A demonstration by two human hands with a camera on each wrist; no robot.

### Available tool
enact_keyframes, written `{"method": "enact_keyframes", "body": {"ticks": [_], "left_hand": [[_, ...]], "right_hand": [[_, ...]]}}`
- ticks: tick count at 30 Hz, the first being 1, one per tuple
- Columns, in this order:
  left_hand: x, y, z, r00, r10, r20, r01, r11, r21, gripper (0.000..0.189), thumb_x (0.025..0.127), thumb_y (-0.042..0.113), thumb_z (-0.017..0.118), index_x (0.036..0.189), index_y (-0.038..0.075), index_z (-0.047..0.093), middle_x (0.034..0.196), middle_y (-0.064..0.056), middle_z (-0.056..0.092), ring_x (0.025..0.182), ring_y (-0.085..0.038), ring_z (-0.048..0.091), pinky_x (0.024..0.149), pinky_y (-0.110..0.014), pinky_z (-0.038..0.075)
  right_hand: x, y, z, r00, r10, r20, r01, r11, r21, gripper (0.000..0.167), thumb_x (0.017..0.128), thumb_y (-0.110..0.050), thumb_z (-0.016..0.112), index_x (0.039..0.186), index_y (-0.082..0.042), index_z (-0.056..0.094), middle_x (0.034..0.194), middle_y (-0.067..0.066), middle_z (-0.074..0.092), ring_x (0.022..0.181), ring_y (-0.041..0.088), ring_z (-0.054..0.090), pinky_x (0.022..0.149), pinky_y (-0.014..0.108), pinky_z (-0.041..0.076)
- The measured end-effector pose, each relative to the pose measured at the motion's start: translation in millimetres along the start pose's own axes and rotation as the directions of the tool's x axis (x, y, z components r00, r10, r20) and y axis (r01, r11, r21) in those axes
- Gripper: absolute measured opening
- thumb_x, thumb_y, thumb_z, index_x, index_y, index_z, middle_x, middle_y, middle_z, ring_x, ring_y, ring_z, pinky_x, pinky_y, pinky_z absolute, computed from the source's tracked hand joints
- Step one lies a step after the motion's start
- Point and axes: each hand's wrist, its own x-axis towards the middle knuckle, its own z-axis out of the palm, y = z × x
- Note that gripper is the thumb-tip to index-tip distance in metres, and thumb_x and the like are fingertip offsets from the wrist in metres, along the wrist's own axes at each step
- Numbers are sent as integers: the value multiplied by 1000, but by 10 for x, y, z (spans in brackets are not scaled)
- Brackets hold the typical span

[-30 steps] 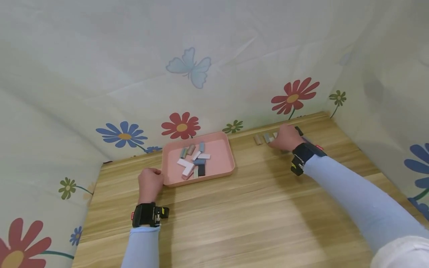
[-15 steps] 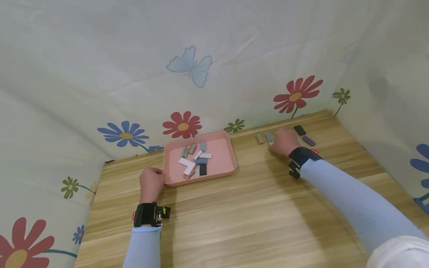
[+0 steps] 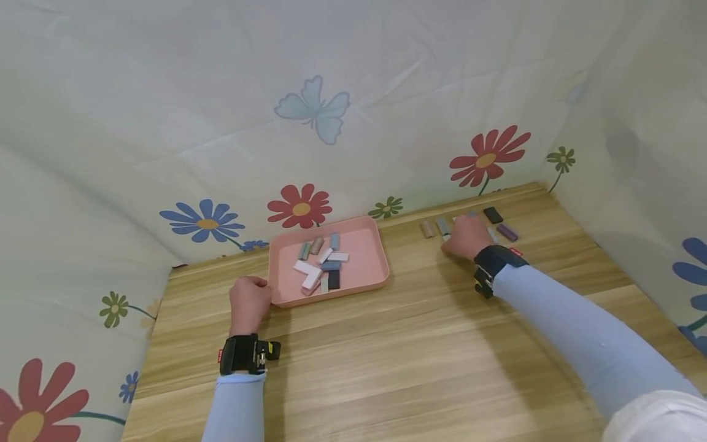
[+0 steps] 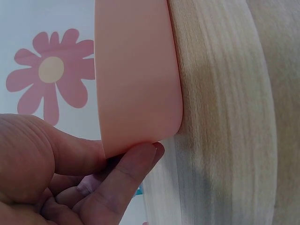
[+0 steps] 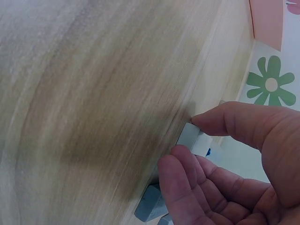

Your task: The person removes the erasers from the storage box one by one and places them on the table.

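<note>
Pink, smooth-walled and round-cornered, the tray (image 3: 361, 261) sits by the back edge of the wood-grained tabletop (image 3: 364, 356), left of centre. Your left hand (image 3: 250, 304) pinches its near left corner between thumb and finger. Small blocks lie jumbled inside, among them flat white blocks (image 3: 312, 279). Towards the back right corner of the tabletop, your right hand (image 3: 466, 238) pinches a pale block (image 5: 189, 134), thumb tip at one end. A ridged brown block (image 3: 427, 229) lies to its left; beyond your wrist lie a flat black block (image 3: 493, 215) and a grooved purple block (image 3: 507, 232).

From your head, your fingers mostly cover the pale block; your right wrist view shows its flat face and a bevelled grey block (image 5: 150, 204) beside your fingers. Only your left wrist view shows both fingertips on the tray.
</note>
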Motion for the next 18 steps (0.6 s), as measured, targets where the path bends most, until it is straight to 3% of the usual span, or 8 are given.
{"method": "enact_keyframes", "body": {"ticks": [6, 11, 12, 15, 18], "left_hand": [[-9, -1, 3, 1000, 5, 1, -5, 1000, -6, 19, 80, 11, 60, 90, 0, 71, 88, -17, 69, 65, -23, 59, 50, -26, 42], [-3, -23, 8, 1000, 1, 11, -1, 1000, -3, 20, 81, 12, 59, 92, 1, 71, 89, -16, 69, 67, -22, 59, 51, -25, 42], [-3, -22, 6, 1000, 0, 9, 0, 1000, -2, 20, 81, 12, 59, 92, 1, 71, 90, -16, 69, 67, -23, 59, 51, -25, 42], [3, -18, 2, 1000, -3, 2, 3, 1000, -3, 20, 81, 11, 59, 92, 1, 71, 89, -16, 69, 67, -23, 59, 52, -26, 43], [15, -14, 12, 1000, -8, 1, 8, 1000, 0, 19, 81, 12, 59, 92, 1, 71, 89, -15, 69, 68, -23, 59, 52, -26, 43]], "right_hand": [[-52, -59, -53, 1000, 16, -5, -16, 1000, 8, 33, 69, -27, 73, 58, -8, 48, 57, 2, 45, 61, 24, 45, 50, 32, 35], [-89, -287, -205, 995, -45, -86, 49, 998, 40, 44, 77, -27, 69, 49, -10, 39, 48, -3, 28, 42, 15, 31, 41, 28, 24], [-92, -362, -243, 992, -70, -103, 75, 996, 47, 40, 78, -27, 68, 51, -8, 45, 49, -2, 34, 43, 14, 34, 42, 29, 27], [-79, -633, -311, 987, -127, -102, 137, 986, 92, 25, 80, -25, 68, 74, -2, 62, 67, 7, 57, 57, 18, 50, 52, 33, 42], [-44, -924, -287, 975, -211, -67, 218, 967, 130, 41, 78, -23, 69, 113, -2, 62, 111, 15, 63, 96, 25, 59, 82, 41, 49]]}}
